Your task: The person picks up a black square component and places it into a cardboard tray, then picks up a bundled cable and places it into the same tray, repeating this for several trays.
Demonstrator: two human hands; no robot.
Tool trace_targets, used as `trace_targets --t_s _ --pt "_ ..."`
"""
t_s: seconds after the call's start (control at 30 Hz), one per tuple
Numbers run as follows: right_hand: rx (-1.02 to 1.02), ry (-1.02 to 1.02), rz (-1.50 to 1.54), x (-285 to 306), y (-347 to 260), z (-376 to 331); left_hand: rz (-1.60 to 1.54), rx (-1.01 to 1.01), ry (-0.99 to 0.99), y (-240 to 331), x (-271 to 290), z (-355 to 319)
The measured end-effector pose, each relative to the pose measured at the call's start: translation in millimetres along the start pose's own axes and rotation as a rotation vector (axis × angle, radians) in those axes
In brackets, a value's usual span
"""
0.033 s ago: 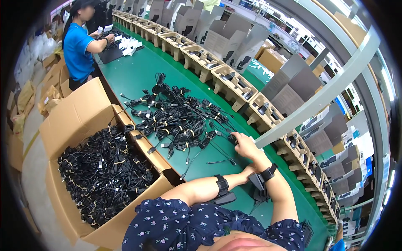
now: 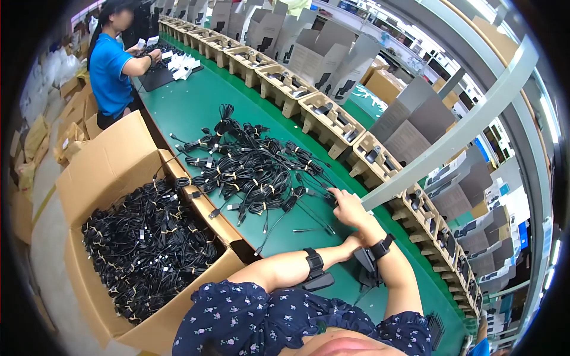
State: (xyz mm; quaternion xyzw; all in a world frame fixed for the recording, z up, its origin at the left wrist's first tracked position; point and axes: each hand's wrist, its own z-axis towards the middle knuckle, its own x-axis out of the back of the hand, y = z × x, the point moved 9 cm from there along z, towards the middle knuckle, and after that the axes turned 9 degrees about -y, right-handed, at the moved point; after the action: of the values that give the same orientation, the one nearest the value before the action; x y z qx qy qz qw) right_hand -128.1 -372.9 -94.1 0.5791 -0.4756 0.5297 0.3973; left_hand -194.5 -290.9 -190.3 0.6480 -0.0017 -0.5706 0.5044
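Seemingly light, limp cables (image 2: 255, 172) mid-frame are best gripped mid-bundle; the right hand (image 2: 349, 209) is loosely curled, any hold unclear, the left hand (image 2: 354, 241) too hidden to tell.

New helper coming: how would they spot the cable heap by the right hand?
Find the long green table beside the open cardboard box. On it, near the right hand, lies a tangled heap of black cables. Unlike the boxed cables, it lies spread in the open.

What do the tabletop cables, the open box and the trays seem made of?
Cables: probably rubbery plastic, slightly glossy black, with bright plugs suggesting metal.
Box: matte brown cardboard, judging by its folded flaps.
Trays: likely moulded pulp, matte tan with rounded edges.
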Motion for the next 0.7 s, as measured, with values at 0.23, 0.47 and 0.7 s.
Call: trace_targets --t_s 0.23,0.47,0.7 --pt "-0.117 0.011 -0.078 32 -14 -53 0.283 0.317 -0.139 -10 -12 -8" --pt "0.119 0.639 -0.192 117 -45 -106 0.326 0.377 -0.378 1 -41 -15" --pt "-0.155 0.691 0.663 89 62 -148 -0.08 0.412 -0.545 31 -84 -35"
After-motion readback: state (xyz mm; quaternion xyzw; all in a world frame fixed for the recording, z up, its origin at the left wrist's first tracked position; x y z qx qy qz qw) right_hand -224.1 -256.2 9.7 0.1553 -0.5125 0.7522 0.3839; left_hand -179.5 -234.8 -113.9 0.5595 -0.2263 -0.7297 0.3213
